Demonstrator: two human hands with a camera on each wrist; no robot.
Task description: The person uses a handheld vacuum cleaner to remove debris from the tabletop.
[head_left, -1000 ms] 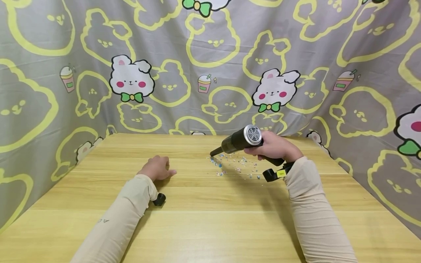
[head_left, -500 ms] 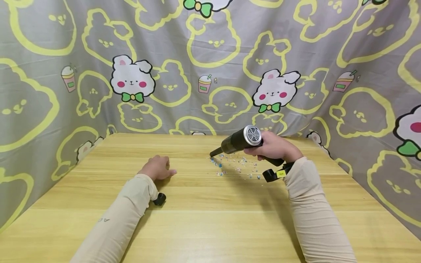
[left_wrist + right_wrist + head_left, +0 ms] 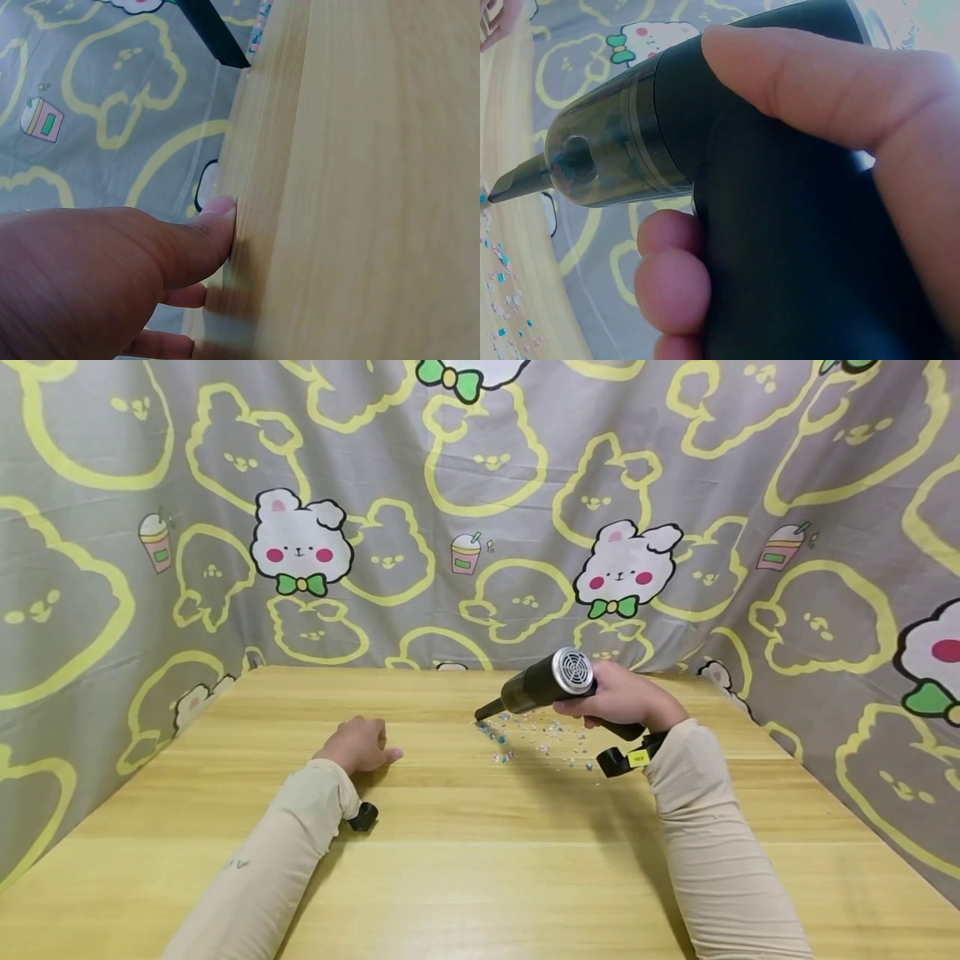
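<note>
My right hand (image 3: 626,696) grips the handle of a black handheld vacuum cleaner (image 3: 534,685) with a silver vented end. In the right wrist view the fingers and thumb wrap round the black handle (image 3: 780,225), behind a see-through dust cup (image 3: 604,142). The narrow nozzle (image 3: 489,709) slants down to the left, its tip at the table among small blue, white and pink paper scraps (image 3: 543,747). To the left my left hand (image 3: 358,743) rests on the table with loosely bent fingers and holds nothing. In the left wrist view the nozzle (image 3: 214,34) shows beyond its thumb.
The wooden table (image 3: 450,877) reaches back to a grey curtain (image 3: 405,460) printed with yellow outlines and white bears, which also hangs at both sides. Black wrist cameras sit on the left wrist (image 3: 364,817) and right wrist (image 3: 613,762).
The vacuum nozzle has shifted very slightly left and toward me with my right hand. My left hand stays in place. The scraps look nearly the same.
</note>
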